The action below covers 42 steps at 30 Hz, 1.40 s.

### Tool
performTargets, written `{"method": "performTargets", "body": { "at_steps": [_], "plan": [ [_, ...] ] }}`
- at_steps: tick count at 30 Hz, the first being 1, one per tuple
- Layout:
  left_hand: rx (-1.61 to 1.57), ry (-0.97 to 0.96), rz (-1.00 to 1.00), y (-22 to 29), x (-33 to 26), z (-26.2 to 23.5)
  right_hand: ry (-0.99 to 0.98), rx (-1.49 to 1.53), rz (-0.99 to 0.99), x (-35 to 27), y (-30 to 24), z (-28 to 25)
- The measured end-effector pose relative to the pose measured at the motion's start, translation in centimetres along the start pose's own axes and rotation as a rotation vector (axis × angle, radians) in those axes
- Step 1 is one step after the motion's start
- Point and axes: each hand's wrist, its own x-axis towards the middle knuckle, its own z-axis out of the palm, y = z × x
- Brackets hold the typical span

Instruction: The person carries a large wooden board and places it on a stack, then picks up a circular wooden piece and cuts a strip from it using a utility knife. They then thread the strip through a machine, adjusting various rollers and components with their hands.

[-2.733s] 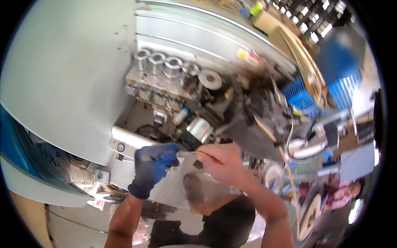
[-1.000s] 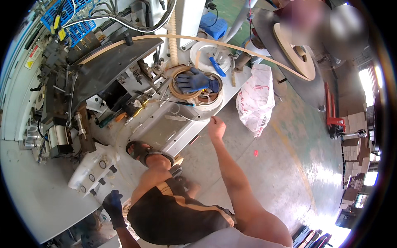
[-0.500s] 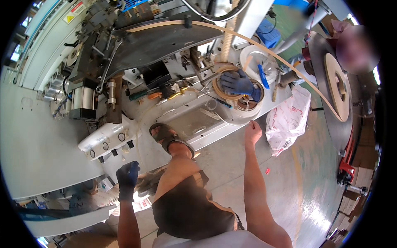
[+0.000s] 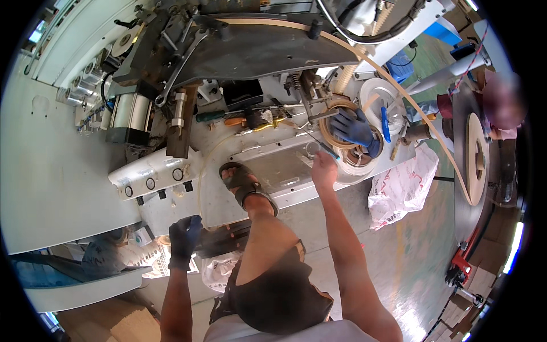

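My bare right hand (image 4: 325, 170) is over the front edge of the machine's recessed tray (image 4: 273, 165), its fingers drawn together. Beside the fingertips are a small clear ring (image 4: 312, 148) and a thin tool with a dark handle (image 4: 327, 150); whether the fingers touch either, I cannot tell. Just beyond lie a loose blue glove (image 4: 352, 126) and rolls of tan edge banding (image 4: 337, 108). My left hand (image 4: 185, 236), in a dark blue glove, is curled closed below the machine's front edge, with nothing visible in it. My sandalled foot (image 4: 246, 185) rests on the machine's ledge.
A tan strip (image 4: 399, 88) arcs from the dark curved plate (image 4: 268, 54) to a large reel (image 4: 474, 159) at right. A wrench (image 4: 181, 68), a blue knife (image 4: 386, 125), a white plastic bag (image 4: 401, 188) and a gauge panel (image 4: 154, 174) are around. Another person is at far right.
My right hand has moved left and forward, from beside the rolls to the tray by the clear ring. The view has shifted; my left hand stays low and curled.
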Motion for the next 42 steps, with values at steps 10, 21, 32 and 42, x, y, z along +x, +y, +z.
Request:
{"method": "performTargets", "body": {
  "at_steps": [10,21,32,42],
  "plan": [
    [-0.128,0.038,-0.118,-3.2,0.5,-0.5,-0.344,-0.194,-0.165,5.3,-8.0,8.8],
    [-0.115,-0.024,-0.167,-5.0,0.7,-1.5,-0.579,-0.622,-0.285,2.3,-9.8,10.8],
    [-0.041,0.01,-0.159,-4.9,0.9,-1.9,-0.361,-0.462,-0.422,4.1,-10.7,14.4],
    [-0.029,0.106,-0.095,-5.4,-1.4,-1.5,-0.568,-0.605,-0.83,5.8,-8.7,12.9]
  ]
}}
